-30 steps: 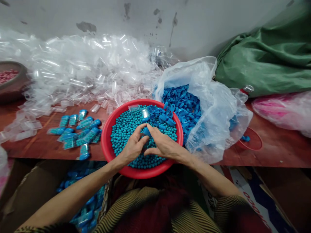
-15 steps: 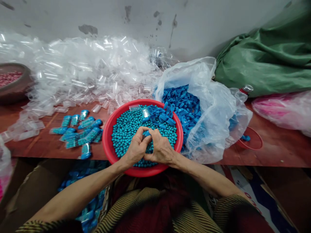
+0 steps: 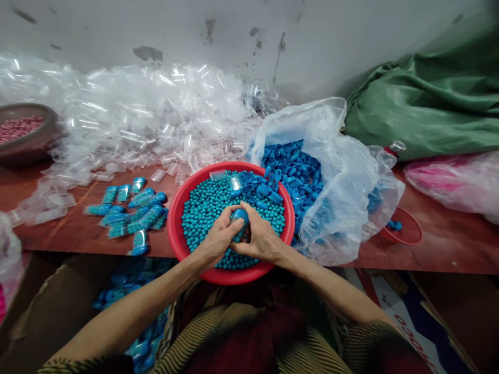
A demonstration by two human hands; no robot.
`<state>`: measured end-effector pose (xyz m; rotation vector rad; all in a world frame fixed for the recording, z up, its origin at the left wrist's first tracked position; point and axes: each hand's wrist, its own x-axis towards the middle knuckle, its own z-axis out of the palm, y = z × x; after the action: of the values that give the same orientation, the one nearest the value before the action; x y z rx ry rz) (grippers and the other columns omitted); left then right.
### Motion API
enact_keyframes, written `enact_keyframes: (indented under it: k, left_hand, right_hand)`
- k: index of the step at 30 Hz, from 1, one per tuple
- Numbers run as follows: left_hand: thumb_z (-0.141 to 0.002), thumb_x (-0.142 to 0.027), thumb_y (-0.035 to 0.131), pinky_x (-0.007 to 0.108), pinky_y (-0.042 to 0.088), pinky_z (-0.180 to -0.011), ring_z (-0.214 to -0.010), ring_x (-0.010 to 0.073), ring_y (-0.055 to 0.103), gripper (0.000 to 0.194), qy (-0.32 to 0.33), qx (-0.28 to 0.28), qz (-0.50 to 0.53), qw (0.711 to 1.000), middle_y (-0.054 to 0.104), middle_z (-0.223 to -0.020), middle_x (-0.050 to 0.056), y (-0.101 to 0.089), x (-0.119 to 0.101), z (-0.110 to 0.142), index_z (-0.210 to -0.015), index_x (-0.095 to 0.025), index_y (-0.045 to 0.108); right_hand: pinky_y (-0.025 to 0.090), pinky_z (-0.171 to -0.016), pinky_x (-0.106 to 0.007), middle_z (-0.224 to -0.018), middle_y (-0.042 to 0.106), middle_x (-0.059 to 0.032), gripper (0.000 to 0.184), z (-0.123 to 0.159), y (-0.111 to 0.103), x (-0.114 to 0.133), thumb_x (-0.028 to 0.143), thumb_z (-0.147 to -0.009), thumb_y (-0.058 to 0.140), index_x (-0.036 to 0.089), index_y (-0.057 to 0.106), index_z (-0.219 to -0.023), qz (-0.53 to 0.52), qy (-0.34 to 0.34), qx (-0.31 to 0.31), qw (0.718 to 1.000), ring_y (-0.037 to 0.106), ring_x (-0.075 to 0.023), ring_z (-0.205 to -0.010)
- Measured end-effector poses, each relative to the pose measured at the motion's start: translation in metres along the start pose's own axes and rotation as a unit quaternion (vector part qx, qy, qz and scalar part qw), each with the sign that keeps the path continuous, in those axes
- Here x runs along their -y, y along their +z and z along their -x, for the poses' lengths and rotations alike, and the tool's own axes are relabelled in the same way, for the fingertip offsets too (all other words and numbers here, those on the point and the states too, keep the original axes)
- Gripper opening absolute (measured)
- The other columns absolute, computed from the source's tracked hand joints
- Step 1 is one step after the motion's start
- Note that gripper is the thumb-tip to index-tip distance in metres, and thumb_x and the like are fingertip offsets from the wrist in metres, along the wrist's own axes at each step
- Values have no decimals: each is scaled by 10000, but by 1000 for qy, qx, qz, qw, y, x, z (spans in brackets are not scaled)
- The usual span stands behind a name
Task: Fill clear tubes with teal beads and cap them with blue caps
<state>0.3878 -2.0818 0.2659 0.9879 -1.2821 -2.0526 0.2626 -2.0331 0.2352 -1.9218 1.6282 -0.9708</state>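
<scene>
Between my hands, above the beads, is a small clear plastic tube with a blue cap [image 3: 240,217]. My left hand [image 3: 222,234] grips it from the left, thumb on the cap. From the right, my right hand [image 3: 262,236] curls its thumb and fingers round the same tube. Below them a red basin [image 3: 174,228] holds many teal beads [image 3: 202,208]. Loose blue caps [image 3: 259,187] and a clear empty tube [image 3: 236,182] lie on the beads at the basin's far side.
Filled, capped tubes [image 3: 142,213] lie left of the basin. Clear tubes [image 3: 148,114] are heaped behind. A plastic bag [image 3: 339,176] of blue caps stands right, beside a small red basket [image 3: 413,228]. Further out are a green sack [image 3: 421,104] and a bowl of pink beads [image 3: 47,130].
My hands have parted slightly at the fingertips, and the blue cap now shows much more between them. The view has shifted a little.
</scene>
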Motion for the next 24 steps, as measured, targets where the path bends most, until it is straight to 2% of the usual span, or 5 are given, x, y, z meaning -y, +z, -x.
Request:
enact_keyframes:
  k: [7, 12, 14, 21, 24]
  left_hand:
    - [-774, -344, 582, 196, 386, -575, -610, 90, 438, 238, 54, -51, -139, 988, 487, -710, -45, -3, 5, 5, -938, -195, 495]
    - [-790, -320, 536, 223, 392, -603, -629, 118, 456, 233, 96, -75, -326, 938, 512, -741, -21, -38, -13, 14, -990, -201, 531]
    - [-799, -336, 514, 242, 391, -605, -610, 136, 478, 312, 91, -134, -435, 886, 534, -732, -14, -65, -28, 20, -1085, -212, 522]
    - [-879, -370, 382, 337, 425, -670, -808, 271, 602, 395, -3, -311, -752, 581, 646, -924, 124, -132, -64, 22, -1190, -170, 521]
    - [-886, -340, 377, 347, 440, -726, -901, 285, 598, 384, 52, -327, -779, 533, 635, -1035, 165, -128, -60, 1, -1152, -125, 552]
  right_hand:
    - [530, -626, -364, -1076, 523, -155, 828, 1, 6, 15, 361, -708, 635, 116, 215, -1379, 89, -24, 26, 995, 598, -263, -874]
    - [536, -699, -375, -1284, 440, -176, 843, -3, 2, 18, 422, -819, 576, 185, 73, -1453, 95, -55, 124, 986, 601, -261, -963]
    - [533, -719, -374, -1308, 441, -169, 774, -3, 0, 13, 433, -841, 557, 186, 144, -1447, 112, -60, 155, 980, 599, -261, -984]
    - [494, -778, -309, -1116, 598, -90, 424, -3, -7, -6, 355, -906, 489, 196, 450, -1296, 142, -23, 174, 974, 605, -211, -990]
    - [483, -786, -290, -1098, 613, -82, 401, -4, -7, -7, 342, -908, 491, 198, 472, -1281, 135, -16, 166, 977, 607, -195, -986]
